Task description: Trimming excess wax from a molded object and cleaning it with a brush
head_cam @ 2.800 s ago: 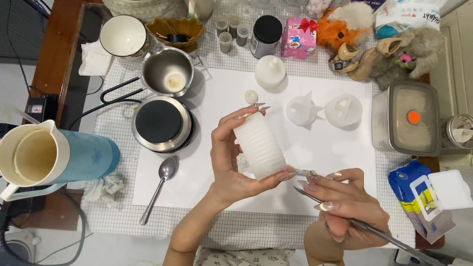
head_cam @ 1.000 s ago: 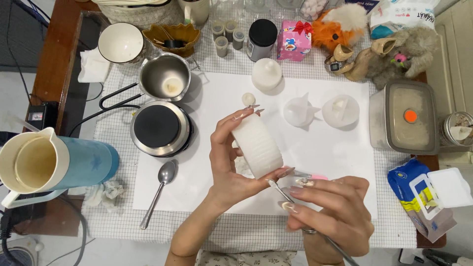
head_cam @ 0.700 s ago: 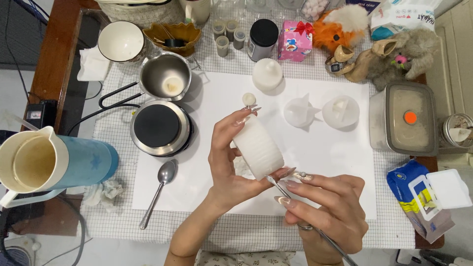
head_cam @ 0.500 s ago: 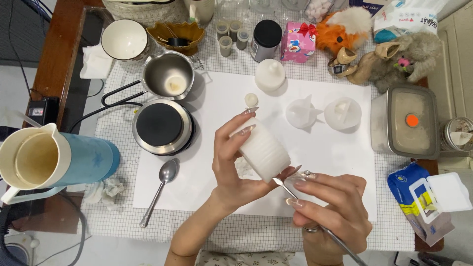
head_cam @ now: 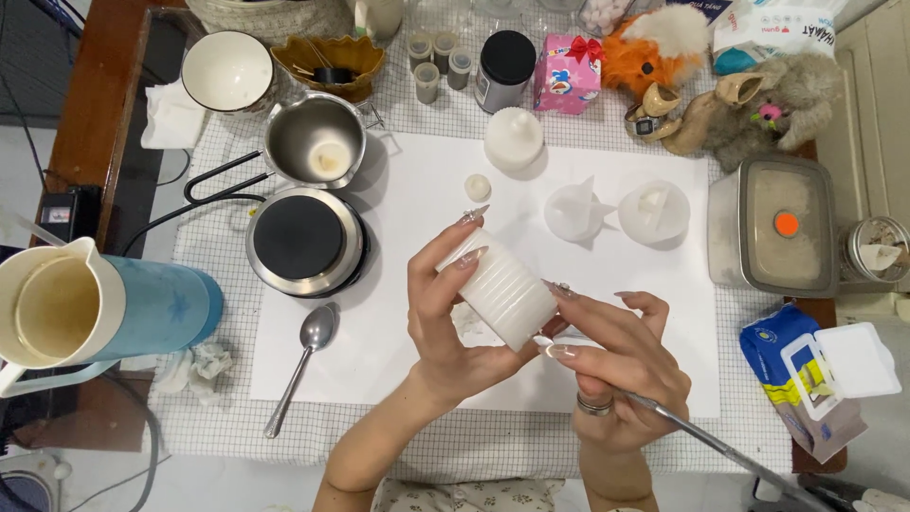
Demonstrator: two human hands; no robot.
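Note:
My left hand (head_cam: 445, 322) grips a white ribbed cylinder (head_cam: 502, 289), tilted, above the white sheet (head_cam: 398, 341). My right hand (head_cam: 621, 365) holds a thin metal tool (head_cam: 720, 450) whose handle runs to the lower right; its tip meets the lower end of the cylinder, hidden behind my fingers. There is a ring on my right hand.
On the sheet lie a spoon (head_cam: 303, 365), a small hotplate (head_cam: 303, 242), a steel pot (head_cam: 318, 147), white moulded pieces (head_cam: 578, 210) and a white dome shape (head_cam: 514, 139). A blue jug (head_cam: 95, 308) stands left, a lidded box (head_cam: 777, 228) right, plush toys at the back.
My right hand has drawn in under the cylinder, with the tool's tip brought to its lower end. My left hand has tilted the cylinder a little.

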